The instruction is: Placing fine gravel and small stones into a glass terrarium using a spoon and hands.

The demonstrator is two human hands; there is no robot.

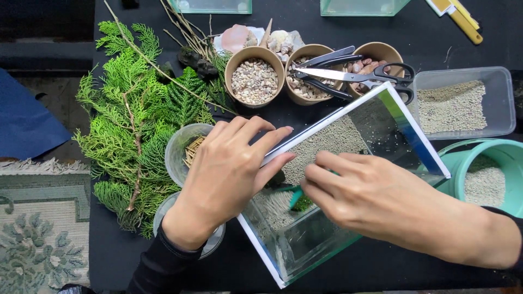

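Left grip: the left hand (226, 177) lies flat on the upper left rim of the glass tank (305, 239), fingers extended along the white edge, pressing rather than clenched.
Right grip: the right hand (376, 198) reaches into the tank's open top, fingers pinched closed on a small green tool (296, 197); the tool's working end is mostly hidden.
Tank position: tilted on the black surface (381, 32), directly under both hands, with a layer of fine grey gravel (327, 144) banked against its far wall.
Left of grip: a clear plastic cup (180, 149) holding tan sticks sits just beside the left hand; a second clear cup (163, 209) lies under the left wrist.
Greenery: a pile of conifer sprigs (131, 120) lies further left.
Far side: three brown paper cups (254, 73) of pebbles stand in a row, with scissors (354, 76) resting across two.
Right side: a clear rectangular tub (504, 103) of grey gravel and a teal bucket (490, 155) of the same stand near the tank.
Labels: none legible.
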